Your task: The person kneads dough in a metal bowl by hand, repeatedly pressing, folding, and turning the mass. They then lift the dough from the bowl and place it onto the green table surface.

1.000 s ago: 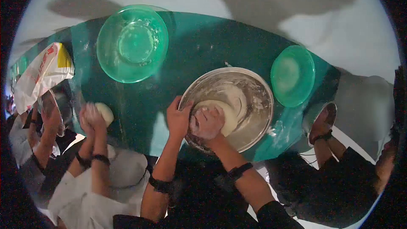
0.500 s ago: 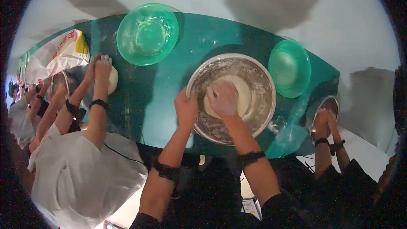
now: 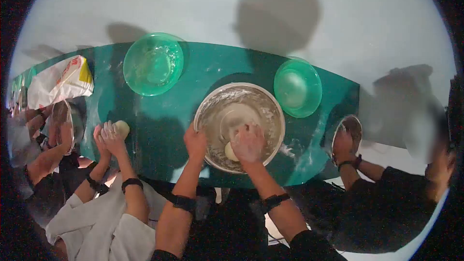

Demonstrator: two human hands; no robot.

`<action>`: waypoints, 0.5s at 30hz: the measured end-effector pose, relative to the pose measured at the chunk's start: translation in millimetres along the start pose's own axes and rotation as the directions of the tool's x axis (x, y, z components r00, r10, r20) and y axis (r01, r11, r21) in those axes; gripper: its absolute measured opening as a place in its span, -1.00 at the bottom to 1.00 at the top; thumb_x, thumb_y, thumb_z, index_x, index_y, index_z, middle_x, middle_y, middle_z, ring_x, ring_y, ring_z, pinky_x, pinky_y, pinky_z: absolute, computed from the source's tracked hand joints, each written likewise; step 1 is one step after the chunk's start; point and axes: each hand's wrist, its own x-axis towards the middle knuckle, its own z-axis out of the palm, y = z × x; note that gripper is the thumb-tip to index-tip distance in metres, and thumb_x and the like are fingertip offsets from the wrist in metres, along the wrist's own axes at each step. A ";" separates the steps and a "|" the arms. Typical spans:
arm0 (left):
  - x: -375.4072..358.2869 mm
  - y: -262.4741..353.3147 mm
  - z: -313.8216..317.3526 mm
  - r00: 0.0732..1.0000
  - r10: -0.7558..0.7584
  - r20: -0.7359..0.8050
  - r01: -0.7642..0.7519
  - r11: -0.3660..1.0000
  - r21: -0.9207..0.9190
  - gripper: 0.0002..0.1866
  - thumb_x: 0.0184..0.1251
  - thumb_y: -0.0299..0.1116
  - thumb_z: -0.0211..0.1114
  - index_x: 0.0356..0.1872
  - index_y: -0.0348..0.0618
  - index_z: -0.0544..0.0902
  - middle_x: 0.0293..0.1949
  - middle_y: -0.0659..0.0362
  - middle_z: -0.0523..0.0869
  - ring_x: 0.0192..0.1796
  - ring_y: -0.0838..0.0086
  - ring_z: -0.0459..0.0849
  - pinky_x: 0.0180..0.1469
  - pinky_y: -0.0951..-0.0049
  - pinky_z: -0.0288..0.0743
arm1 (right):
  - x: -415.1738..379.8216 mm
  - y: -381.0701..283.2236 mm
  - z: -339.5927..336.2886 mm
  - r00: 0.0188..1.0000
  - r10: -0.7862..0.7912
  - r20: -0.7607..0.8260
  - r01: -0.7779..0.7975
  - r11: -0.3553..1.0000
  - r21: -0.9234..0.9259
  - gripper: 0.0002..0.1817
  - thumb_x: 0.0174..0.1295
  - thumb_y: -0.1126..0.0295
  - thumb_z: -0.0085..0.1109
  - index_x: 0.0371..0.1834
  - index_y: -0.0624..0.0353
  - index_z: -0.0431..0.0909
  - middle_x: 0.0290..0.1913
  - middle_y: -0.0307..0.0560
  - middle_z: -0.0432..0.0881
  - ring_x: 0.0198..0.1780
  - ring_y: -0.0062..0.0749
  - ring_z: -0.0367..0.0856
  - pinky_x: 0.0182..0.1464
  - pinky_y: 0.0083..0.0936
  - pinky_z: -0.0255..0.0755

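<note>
Right hand [image 3: 248, 143] has shifted nearward; fingers bend over pale round dough [image 3: 231, 152] (grip unclear); shoving could tip the round silver metal bowl [image 3: 272, 137] left hand [image 3: 195, 142] pinches.

Bare hands working dough in a metal bowl on a green tabletop.
The left hand [image 3: 195, 142] grips the near-left rim of the metal bowl [image 3: 273, 118], while the right hand [image 3: 249, 144], fingers bent, lies over the dough [image 3: 230, 152] inside, partly hiding it; beyond stand two green plastic basins [image 3: 133, 70] on the tabletop [image 3: 159, 125], a printed white bag [image 3: 58, 83] lies far left, and co-workers on both sides have their hands [image 3: 111, 137] at dough [image 3: 123, 129] or a bowl [image 3: 357, 126].
</note>
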 end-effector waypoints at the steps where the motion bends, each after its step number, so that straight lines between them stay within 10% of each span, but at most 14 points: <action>1: 3.6 2.6 1.4 1.000 0.005 0.006 -0.005 0.999 0.034 -0.67 0.37 -0.48 0.28 0.12 -0.25 0.71 -0.10 -0.05 0.83 -0.12 0.25 0.80 0.01 0.26 0.61 | 3.7 2.0 -0.6 0.992 -0.113 -0.048 0.112 0.993 -0.033 -0.50 0.11 -0.06 0.40 -0.08 0.12 0.74 -0.04 0.08 0.73 -0.05 0.11 0.70 0.19 0.14 0.51; 4: -2.4 33.4 -1.6 0.984 -0.179 0.023 0.179 0.984 0.002 -0.68 0.39 -0.49 0.26 0.13 -0.26 0.71 -0.14 -0.04 0.83 -0.15 0.33 0.78 -0.03 0.29 0.61 | -1.4 19.5 1.7 0.970 -0.230 0.077 0.196 0.932 0.305 -0.43 0.08 -0.09 0.41 0.04 0.07 0.74 0.05 0.04 0.74 0.11 0.05 0.67 0.36 0.09 0.40; 7: -2.5 19.6 3.4 0.990 -0.137 0.014 0.138 0.981 -0.135 -0.70 0.41 -0.49 0.27 0.12 -0.29 0.70 -0.17 -0.03 0.83 -0.17 0.35 0.78 -0.06 0.31 0.61 | -20.3 44.4 27.0 0.889 -0.441 0.120 0.386 0.865 0.321 -0.44 0.00 -0.07 0.42 0.01 0.03 0.74 0.03 -0.02 0.75 0.10 -0.02 0.69 0.35 0.04 0.43; 15: 0.8 16.1 8.3 0.995 -0.068 -0.074 0.070 0.997 0.025 -0.71 0.43 -0.41 0.33 0.06 -0.39 0.69 -0.13 -0.12 0.81 -0.14 0.31 0.76 -0.03 0.30 0.58 | 27.9 15.2 49.3 0.909 -0.418 0.005 0.396 0.865 0.309 -0.66 -0.04 0.20 0.31 -0.21 0.12 0.70 -0.11 -0.01 0.71 0.02 -0.08 0.68 0.23 -0.06 0.48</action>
